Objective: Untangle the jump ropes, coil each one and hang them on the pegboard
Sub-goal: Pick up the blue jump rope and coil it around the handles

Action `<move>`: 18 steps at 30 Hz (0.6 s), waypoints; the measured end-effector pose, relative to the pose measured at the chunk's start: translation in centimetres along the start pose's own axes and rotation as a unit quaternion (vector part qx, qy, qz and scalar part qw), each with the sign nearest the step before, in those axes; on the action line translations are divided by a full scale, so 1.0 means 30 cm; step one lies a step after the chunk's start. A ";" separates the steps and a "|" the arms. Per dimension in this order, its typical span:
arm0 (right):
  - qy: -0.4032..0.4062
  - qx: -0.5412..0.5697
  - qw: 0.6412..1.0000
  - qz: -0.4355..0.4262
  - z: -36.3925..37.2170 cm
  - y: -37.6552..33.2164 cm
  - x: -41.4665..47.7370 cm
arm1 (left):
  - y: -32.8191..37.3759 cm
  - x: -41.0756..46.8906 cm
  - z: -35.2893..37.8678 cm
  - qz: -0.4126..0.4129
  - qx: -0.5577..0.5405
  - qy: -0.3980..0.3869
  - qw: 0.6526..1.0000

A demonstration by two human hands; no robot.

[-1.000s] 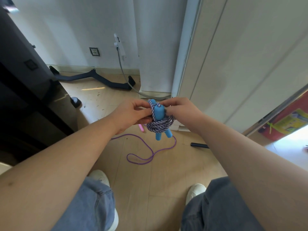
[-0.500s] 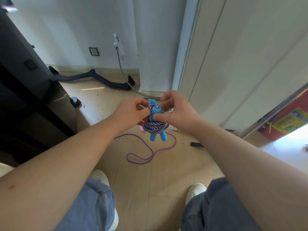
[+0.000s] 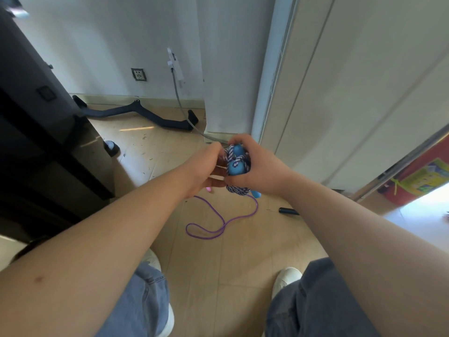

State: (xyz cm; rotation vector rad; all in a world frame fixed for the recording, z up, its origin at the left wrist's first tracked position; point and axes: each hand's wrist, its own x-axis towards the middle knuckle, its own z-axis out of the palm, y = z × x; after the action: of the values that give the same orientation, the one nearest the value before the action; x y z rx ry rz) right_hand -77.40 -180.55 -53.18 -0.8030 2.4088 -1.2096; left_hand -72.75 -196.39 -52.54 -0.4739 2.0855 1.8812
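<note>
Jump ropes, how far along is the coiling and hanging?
Done: the blue-handled jump rope looks coiled, its striped cord wrapped round the handles. In hand: left hand and right hand grip that bundle. Still to do: the purple jump rope lies loose on the floor; nothing is hung, no pegboard in view.

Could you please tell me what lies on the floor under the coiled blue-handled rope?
A purple rope lies looped on the wooden floor, and a pink tip shows below the left hand. That hand, the right hand and the coiled rope hide its ends.
</note>
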 end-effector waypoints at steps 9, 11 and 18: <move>0.024 -0.044 0.999 -0.016 0.009 0.017 -0.002 | -0.018 0.005 -0.040 -0.025 -0.087 -0.061 0.994; 0.020 -0.066 0.997 -0.016 0.009 0.025 0.002 | -0.010 -0.004 -0.022 -0.035 -0.127 -0.073 0.989; 0.016 -0.202 0.979 -0.013 0.035 0.096 0.035 | -0.027 -0.010 0.015 0.023 0.091 -0.031 0.995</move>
State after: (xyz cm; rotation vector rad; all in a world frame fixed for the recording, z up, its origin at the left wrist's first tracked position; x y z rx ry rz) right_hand -78.66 -180.46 -56.18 -0.9332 2.7196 -0.7504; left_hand -72.13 -196.01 -53.19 -0.3239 2.2169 1.6870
